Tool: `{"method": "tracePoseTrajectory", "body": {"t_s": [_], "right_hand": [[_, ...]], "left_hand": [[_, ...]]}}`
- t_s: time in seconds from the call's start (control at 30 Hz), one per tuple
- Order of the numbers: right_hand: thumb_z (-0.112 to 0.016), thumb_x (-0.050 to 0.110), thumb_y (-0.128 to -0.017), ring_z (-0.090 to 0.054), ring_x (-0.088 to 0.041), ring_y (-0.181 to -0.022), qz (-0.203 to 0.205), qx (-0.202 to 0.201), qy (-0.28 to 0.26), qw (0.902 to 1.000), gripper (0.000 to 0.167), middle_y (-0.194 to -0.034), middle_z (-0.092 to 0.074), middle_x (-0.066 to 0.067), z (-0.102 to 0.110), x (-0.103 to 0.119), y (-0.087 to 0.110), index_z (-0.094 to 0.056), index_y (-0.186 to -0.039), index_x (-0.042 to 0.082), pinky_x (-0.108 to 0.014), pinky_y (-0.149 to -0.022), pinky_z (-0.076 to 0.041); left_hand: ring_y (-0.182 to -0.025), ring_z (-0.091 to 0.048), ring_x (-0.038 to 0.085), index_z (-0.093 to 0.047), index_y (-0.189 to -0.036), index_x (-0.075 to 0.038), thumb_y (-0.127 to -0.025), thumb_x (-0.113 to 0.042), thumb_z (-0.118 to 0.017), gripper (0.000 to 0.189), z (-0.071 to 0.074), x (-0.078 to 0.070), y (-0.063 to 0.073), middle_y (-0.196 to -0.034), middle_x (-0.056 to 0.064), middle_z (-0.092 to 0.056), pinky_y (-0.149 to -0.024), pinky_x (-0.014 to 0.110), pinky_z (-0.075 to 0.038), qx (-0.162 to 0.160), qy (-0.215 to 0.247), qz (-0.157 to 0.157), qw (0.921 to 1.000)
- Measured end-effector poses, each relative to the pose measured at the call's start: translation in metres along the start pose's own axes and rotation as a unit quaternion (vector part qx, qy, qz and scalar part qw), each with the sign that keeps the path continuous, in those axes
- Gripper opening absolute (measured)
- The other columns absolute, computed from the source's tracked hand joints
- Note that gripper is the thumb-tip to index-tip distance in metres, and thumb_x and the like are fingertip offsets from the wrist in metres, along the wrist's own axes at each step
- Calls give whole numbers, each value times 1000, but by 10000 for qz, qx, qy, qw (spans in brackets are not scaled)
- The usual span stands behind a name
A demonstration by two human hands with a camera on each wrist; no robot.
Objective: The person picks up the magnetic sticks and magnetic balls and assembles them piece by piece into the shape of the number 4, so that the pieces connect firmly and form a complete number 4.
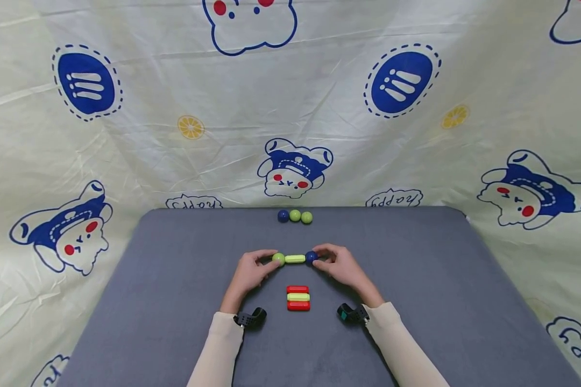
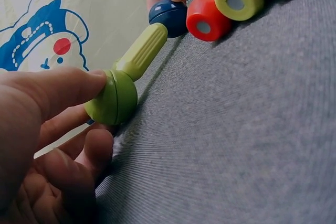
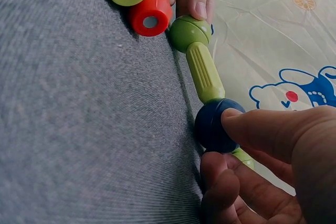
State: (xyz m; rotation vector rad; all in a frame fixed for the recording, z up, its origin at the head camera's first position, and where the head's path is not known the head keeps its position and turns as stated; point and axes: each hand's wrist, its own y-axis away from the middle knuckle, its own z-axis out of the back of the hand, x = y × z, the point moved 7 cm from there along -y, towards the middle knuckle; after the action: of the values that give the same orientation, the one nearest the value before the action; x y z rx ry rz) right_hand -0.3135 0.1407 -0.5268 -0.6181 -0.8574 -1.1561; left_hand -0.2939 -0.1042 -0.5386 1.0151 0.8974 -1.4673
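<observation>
A pale yellow-green ribbed rod (image 1: 295,259) joins a green ball (image 1: 278,259) on its left to a dark blue ball (image 1: 312,258) on its right. My left hand (image 1: 253,270) pinches the green ball between thumb and fingers. The blue ball is gripped the same way by my right hand (image 1: 342,264). In the left wrist view the rod (image 2: 143,52) meets both balls end to end, close over the cloth. The right wrist view shows my right thumb on the near side of the blue ball (image 3: 214,125), other fingers curled below.
Nearer the body, a yellow-green rod (image 1: 298,296) lies between two red rods (image 1: 298,306), side by side; grey discs show in their ends. At the far table edge sit a blue ball (image 1: 283,216) and two green balls (image 1: 306,217). A printed cloth (image 1: 319,107) hangs behind the grey table (image 1: 174,322).
</observation>
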Motion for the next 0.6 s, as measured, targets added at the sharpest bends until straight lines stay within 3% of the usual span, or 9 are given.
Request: {"method": "tracePoseTrajectory", "body": {"t_s": [0.6], "right_hand": [[-74, 14, -96, -58, -13, -66, -88, -35, 76, 9999, 32, -118, -71, -15, 2, 5, 1, -69, -127, 7, -26, -58, -49]], "left_hand": [[-42, -45, 10, -75, -125, -12, -94, -26, -77, 33, -2, 0, -3, -56, 0, -59, -43, 27, -40, -64, 10, -25, 10000]]}}
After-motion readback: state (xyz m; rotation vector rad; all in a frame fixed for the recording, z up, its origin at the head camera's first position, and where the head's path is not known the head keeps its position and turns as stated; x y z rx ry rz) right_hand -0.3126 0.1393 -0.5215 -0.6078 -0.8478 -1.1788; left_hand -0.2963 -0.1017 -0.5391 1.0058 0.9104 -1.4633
